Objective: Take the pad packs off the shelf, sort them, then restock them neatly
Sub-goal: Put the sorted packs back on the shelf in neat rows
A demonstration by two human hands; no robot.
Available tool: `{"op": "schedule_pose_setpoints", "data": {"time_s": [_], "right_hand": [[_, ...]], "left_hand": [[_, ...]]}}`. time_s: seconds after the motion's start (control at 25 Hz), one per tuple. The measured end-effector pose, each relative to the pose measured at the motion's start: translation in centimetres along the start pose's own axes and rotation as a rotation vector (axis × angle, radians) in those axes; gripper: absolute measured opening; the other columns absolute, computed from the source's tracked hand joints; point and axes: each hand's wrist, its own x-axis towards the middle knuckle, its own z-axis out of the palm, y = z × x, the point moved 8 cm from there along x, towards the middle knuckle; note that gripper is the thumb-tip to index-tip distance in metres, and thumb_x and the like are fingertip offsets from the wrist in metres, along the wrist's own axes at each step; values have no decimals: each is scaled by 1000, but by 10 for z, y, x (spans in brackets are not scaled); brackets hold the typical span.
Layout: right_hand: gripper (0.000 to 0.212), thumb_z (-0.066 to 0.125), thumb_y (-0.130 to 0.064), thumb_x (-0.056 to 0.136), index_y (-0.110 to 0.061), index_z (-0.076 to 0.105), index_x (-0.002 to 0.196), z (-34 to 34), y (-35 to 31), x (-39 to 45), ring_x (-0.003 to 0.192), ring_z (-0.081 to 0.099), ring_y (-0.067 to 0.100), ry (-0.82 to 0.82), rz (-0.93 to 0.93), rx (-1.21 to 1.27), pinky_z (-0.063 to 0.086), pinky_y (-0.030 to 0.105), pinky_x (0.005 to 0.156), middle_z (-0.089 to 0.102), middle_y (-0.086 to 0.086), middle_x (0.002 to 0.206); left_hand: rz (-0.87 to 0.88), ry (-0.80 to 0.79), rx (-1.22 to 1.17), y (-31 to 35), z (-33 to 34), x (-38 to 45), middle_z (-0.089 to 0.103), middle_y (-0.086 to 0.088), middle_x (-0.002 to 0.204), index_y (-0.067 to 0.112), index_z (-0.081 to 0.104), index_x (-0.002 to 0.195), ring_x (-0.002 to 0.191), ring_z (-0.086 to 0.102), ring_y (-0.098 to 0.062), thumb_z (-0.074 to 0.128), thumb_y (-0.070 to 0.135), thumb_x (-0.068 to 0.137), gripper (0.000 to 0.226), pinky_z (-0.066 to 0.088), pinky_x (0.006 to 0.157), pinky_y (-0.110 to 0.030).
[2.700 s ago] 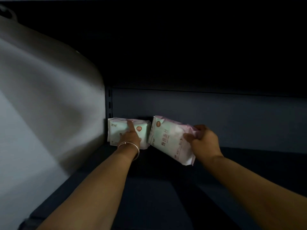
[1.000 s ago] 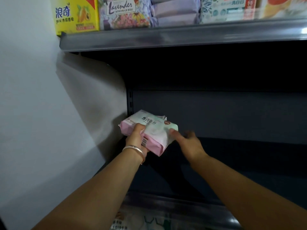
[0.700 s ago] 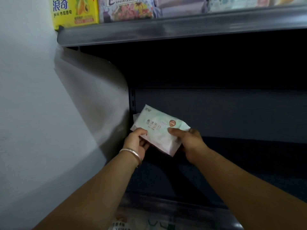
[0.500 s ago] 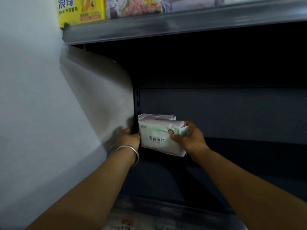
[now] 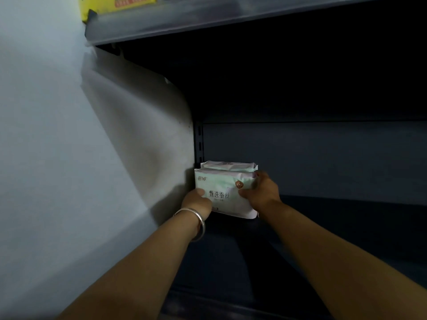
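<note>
- As restocking got under way, both hands gripped one pad pack at the centre of the frame, pressed into the back left corner of the dark shelf.
- The left hand, a bangle on its wrist, clasped the pack's lower left edge with its fingers closed on the wrapper; the right hand grasped the right end, thumb across the printed face.
- A second pack stood just behind, touching the first, against the back panel.
- The step appeared to be seating this pack upright and square to the one behind.
- Next, by this reading, the pack needed a level push back, then both hands letting go without tipping it.
- A yellow box sat on the upper shelf, upper left of the frame.
</note>
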Motion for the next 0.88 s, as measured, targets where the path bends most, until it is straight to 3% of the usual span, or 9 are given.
{"op": "schedule_pose_setpoints", "data": {"time_s": [0.32,0.44,0.6,0.72,0.88], "right_hand": [[59,68,-16,86,-16,39,137,6,4,20,113,57,31,57,-24,-175,48,33,89,56,14,124],[62,68,-17,85,-11,32,136,7,8,17,116,54,34,55,34,-213,47,35,88,53,16,127],[61,65,-16,86,-4,28,134,-5,4,0,125,44,36,66,73,-401,42,42,101,45,20,134],[52,56,-10,88,-6,38,136,-9,-13,-33,124,44,33,-35,-81,-672,43,43,102,45,17,133],[47,53,-7,87,-10,50,134,-8,-41,-105,120,46,33,-139,-394,-859,43,42,99,50,14,129]], "left_hand": [[36,-14,54,3,9,15,46,-9,138,8,46,136,126,45,-26,40,-1,93,45,37,100,-26],[81,8,214,3,3,13,46,-10,138,7,47,134,126,45,-27,40,1,93,43,36,101,-27],[147,-26,511,14,-9,-10,51,-12,132,5,51,127,122,49,-28,45,0,91,37,38,99,-26],[248,-5,708,28,-21,-41,53,-15,127,6,56,124,116,53,-30,49,-1,86,39,43,100,-31],[407,17,776,36,-34,-101,53,-19,123,5,60,117,113,52,-35,50,-7,79,41,43,99,-37]]}}
